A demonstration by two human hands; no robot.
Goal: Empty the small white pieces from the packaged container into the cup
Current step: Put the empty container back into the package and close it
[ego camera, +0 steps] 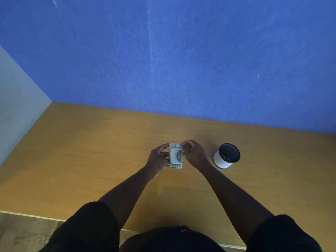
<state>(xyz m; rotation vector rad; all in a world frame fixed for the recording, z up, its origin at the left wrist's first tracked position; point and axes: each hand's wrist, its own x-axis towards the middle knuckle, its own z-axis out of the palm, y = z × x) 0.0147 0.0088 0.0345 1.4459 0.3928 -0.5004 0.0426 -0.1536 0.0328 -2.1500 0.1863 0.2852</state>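
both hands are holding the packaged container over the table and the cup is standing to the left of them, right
Not quite. The cup stands to the right of the hands, not the left. The head view shows it upright on the table, beyond the right hand. The rest holds: left hand and right hand both grip the packaged container above the table.

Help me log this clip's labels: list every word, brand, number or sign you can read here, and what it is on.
None can be read.
Packaged container, held between left hand and right hand: any print is too small and blurred.
Cup: plain white wall, only pale specks inside, no text.
Blue wall and wooden table: no signs.
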